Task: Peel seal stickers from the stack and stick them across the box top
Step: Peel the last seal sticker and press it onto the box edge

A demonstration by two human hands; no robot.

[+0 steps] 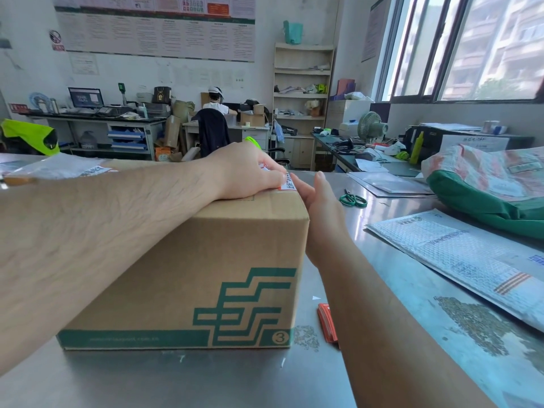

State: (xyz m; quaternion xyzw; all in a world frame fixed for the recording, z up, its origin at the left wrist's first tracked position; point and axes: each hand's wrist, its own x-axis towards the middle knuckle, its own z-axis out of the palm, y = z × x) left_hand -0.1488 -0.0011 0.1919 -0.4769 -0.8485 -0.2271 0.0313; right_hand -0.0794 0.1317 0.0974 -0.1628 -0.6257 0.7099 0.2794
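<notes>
A brown cardboard box [206, 260] with a green logo and a "3" stands on the steel table. My left hand [244, 172] lies on the box top at its far right corner, fingers pressing a white and red seal sticker [290, 182] against the top edge. My right hand [321, 207] rests flat against the box's right side, fingers pointing up toward the sticker's end. An orange-red sticker stack [326, 322] lies on the table just right of the box's front corner, partly hidden by my right forearm.
Green-handled scissors [353, 199] lie on the steel table [206, 378] beyond my right hand. A bubble mailer [459, 251] and a green and white sack [494, 189] fill the right side. A person sits at a far desk [216, 107].
</notes>
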